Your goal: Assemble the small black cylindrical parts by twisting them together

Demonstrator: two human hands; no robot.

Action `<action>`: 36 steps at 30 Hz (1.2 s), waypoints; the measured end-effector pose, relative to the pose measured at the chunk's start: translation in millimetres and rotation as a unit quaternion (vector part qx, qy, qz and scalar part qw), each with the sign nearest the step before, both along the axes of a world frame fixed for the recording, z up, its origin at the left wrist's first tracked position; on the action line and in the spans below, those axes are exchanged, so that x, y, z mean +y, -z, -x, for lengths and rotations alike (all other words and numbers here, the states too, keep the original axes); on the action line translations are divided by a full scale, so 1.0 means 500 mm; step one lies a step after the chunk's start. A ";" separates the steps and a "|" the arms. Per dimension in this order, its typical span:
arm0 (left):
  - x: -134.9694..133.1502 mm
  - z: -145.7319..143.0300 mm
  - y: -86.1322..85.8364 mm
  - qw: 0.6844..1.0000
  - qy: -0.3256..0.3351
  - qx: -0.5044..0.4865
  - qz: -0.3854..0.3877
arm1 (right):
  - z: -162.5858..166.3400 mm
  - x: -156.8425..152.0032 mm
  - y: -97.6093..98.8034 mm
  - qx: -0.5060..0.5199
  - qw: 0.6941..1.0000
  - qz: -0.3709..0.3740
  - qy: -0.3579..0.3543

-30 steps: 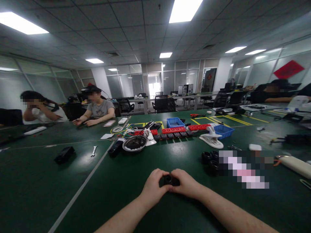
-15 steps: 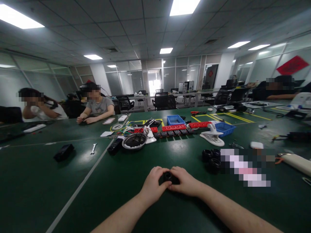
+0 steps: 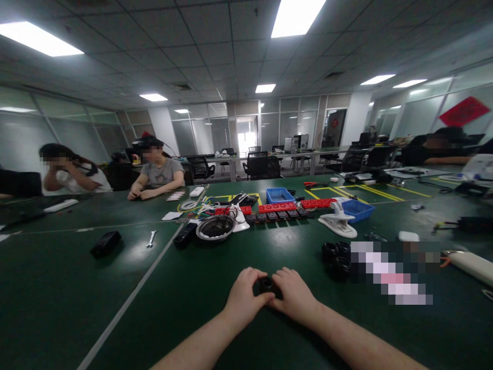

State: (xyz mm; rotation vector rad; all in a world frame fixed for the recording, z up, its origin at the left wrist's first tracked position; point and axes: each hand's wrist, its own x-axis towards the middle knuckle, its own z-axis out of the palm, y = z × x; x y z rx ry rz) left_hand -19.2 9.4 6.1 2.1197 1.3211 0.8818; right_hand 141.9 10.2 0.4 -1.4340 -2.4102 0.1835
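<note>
On the near side of the green table (image 3: 192, 288), a small black part (image 3: 266, 283) was held two-handed.
The left hand (image 3: 245, 293) curled thumb and fingers round its left side, the right hand (image 3: 294, 293) gripped the other, thumbs close together in front; whether it touched the green table was unclear. Black round pieces (image 3: 342, 265) lay to the right.

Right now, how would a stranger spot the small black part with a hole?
On the dark green tabletop, find the bare left hand meeting the bare right hand. Between them is the small round black part; unlike the round glossy black parts farther right, it is held.
</note>
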 end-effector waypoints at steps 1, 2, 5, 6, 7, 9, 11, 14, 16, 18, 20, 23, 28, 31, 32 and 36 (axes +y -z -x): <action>0.000 0.001 -0.002 1.000 0.012 0.000 -0.001 | -0.002 -0.001 -0.002 0.004 1.000 -0.001 -0.001; 0.000 0.003 -0.004 1.000 0.026 0.000 -0.001 | -0.005 -0.001 -0.004 0.012 1.000 0.005 -0.007; 0.002 0.009 -0.012 0.998 0.067 0.005 0.006 | -0.019 0.008 -0.009 0.042 0.996 0.052 -0.054; 0.003 0.011 -0.014 0.997 0.074 0.007 0.011 | -0.025 0.014 -0.009 0.049 0.993 0.072 -0.073; 0.005 0.013 -0.015 0.997 0.078 0.007 0.017 | -0.030 0.020 -0.008 0.058 0.990 0.090 -0.088; 0.007 0.014 -0.015 0.996 0.083 0.005 0.024 | -0.037 0.031 -0.005 0.079 0.985 0.112 -0.110; 0.010 0.013 -0.012 0.996 0.084 0.002 0.027 | -0.041 0.039 0.000 0.097 0.982 0.117 -0.116; 0.011 0.009 -0.008 0.997 0.077 -0.001 0.030 | -0.037 0.039 0.002 0.098 0.984 0.121 -0.089; 0.010 0.006 -0.006 0.997 0.067 -0.002 0.034 | -0.029 0.033 0.000 0.081 0.988 0.119 -0.053; 0.008 0.004 -0.004 0.998 0.052 -0.002 0.036 | -0.018 0.024 -0.002 0.052 0.994 0.099 -0.022; 0.005 0.002 -0.002 0.999 0.033 -0.002 0.032 | -0.008 0.016 -0.001 0.014 0.998 0.066 -0.002; 0.001 -0.001 0.002 1.000 0.014 -0.002 0.017 | 0.001 0.008 0.002 -0.033 0.999 0.027 0.010; -0.002 -0.002 0.002 0.999 0.034 -0.015 -0.010 | -0.011 0.009 0.001 0.012 0.999 0.036 -0.026; -0.002 0.001 -0.001 0.998 0.058 -0.020 -0.002 | -0.029 0.020 -0.004 0.049 0.991 0.093 -0.081; -0.001 0.002 -0.003 0.998 0.067 -0.020 0.003 | -0.035 0.025 -0.006 0.060 0.987 0.111 -0.100; 0.001 0.005 -0.007 0.996 0.084 -0.014 0.010 | -0.048 0.042 -0.004 0.095 0.976 0.139 -0.136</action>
